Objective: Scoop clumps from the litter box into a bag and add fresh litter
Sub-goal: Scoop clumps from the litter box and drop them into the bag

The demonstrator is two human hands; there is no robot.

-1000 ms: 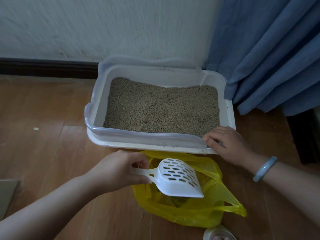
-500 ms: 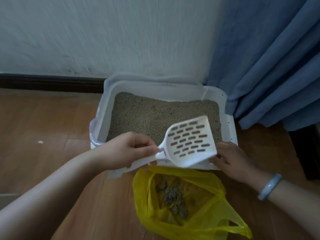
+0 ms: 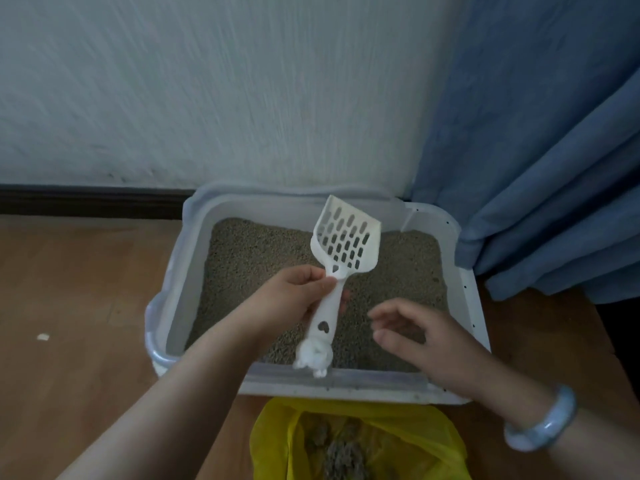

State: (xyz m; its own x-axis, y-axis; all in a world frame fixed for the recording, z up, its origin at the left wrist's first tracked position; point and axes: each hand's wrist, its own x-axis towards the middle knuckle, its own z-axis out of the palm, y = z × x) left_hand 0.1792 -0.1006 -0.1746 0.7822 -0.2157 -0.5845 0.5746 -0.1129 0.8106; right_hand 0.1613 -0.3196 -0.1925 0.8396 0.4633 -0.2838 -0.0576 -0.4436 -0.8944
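Note:
A white litter box [image 3: 471,306] filled with grey-brown litter [image 3: 263,261] stands on the floor against the wall. My left hand [image 3: 294,299] grips the handle of a white slotted scoop [image 3: 346,244], whose empty head points up and away over the litter. My right hand [image 3: 415,337] hovers over the box's near right part with fingers apart and curled, holding nothing. In front of the box lies an open yellow bag [image 3: 273,441] with grey clumps [image 3: 343,455] inside.
A blue curtain [image 3: 540,168] hangs at the right, touching the box's far right corner. A pale wall [image 3: 207,91] with a dark skirting board [image 3: 90,202] runs behind. The floor [image 3: 76,306] is wood, with a small white scrap [image 3: 43,337] at the left.
The scoop has swung from over the yellow bag up to above the litter, its head now pointing away. My right hand has let go of the box's near rim and lifted.

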